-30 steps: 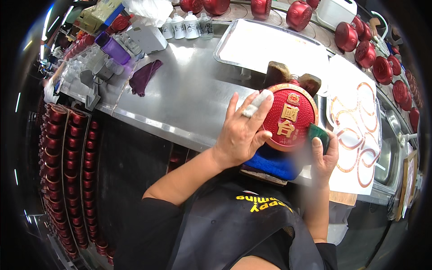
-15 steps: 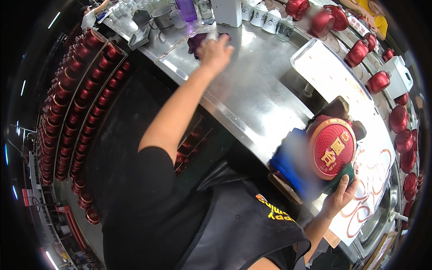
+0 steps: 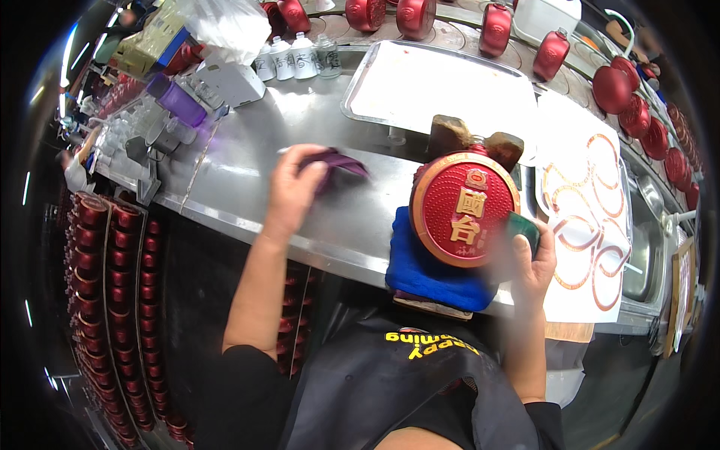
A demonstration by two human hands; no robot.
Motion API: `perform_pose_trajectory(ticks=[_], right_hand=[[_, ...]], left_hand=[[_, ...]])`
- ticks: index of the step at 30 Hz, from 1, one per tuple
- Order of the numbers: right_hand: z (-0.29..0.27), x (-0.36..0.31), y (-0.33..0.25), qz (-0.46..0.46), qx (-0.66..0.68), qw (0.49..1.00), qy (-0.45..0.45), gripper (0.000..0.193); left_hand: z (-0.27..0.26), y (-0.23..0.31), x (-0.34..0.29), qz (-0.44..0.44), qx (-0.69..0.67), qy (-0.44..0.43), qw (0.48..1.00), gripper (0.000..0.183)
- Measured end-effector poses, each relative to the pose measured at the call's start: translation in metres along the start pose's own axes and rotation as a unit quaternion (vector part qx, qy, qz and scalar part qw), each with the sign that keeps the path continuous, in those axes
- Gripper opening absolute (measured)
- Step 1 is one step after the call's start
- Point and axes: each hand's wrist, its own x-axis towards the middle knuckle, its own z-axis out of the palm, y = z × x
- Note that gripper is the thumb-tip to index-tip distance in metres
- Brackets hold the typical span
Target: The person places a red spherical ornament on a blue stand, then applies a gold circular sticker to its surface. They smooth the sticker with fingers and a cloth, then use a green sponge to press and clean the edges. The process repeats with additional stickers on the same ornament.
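Upright at my front stands a round, flat red bottle (image 3: 461, 206) with an orange rim and raised gold characters. It rests against a blue cloth (image 3: 442, 281) on a wooden stand, between two worn brown blocks (image 3: 450, 135). My left hand (image 3: 295, 187) is closed on a dark purple cloth (image 3: 341, 166), low over the metal bench to the bottle's left. At the bottle's right edge, my right hand (image 3: 534, 262) pinches a small flat dark-green piece (image 3: 523, 231). Blur hides whether that piece touches the rim.
Behind the bottle lies a white tray (image 3: 435, 82). Orange rings (image 3: 574, 232) lie on white paper at right, near a sink (image 3: 645, 262). More red bottles (image 3: 551, 54) line a curved conveyor. White bottles (image 3: 302, 56) and a purple container (image 3: 176, 101) stand at the back left.
My view has turned right, bringing the bottle to the middle. My left hand has drawn the purple cloth back along the bench, nearer the bottle. The right hand keeps the green piece at the bottle's edge.
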Motion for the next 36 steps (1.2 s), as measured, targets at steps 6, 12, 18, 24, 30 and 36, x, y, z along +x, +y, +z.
perform_pose_trajectory(ticks=[6,12,18,24,30,36], right_hand=[[0.001,0.001,-0.006,0.043,0.028,0.999,-0.004,0.027],[0.003,0.003,-0.012,0.031,0.01,0.999,-0.001,0.028],[0.003,0.005,-0.012,0.035,0.009,0.999,-0.001,0.03],[0.004,0.006,-0.01,0.023,-0.008,1.0,0.007,0.031],[0.004,0.006,-0.015,0.032,0.0,0.999,-0.004,0.032],[0.003,0.005,-0.017,0.032,-0.014,0.999,0.002,0.032]], left_hand=[[0.138,0.089,0.005,0.336,0.231,-0.148,0.901,0.022],[0.141,0.099,-0.006,0.372,0.322,-0.122,0.862,0.029],[0.147,0.099,-0.003,0.364,0.38,-0.158,0.835,0.034],[0.14,0.104,-0.025,0.404,0.357,-0.202,0.818,0.035],[0.124,0.104,-0.031,0.399,0.372,-0.229,0.806,0.036],[0.131,0.093,0.012,0.357,0.276,-0.195,0.871,0.029]])
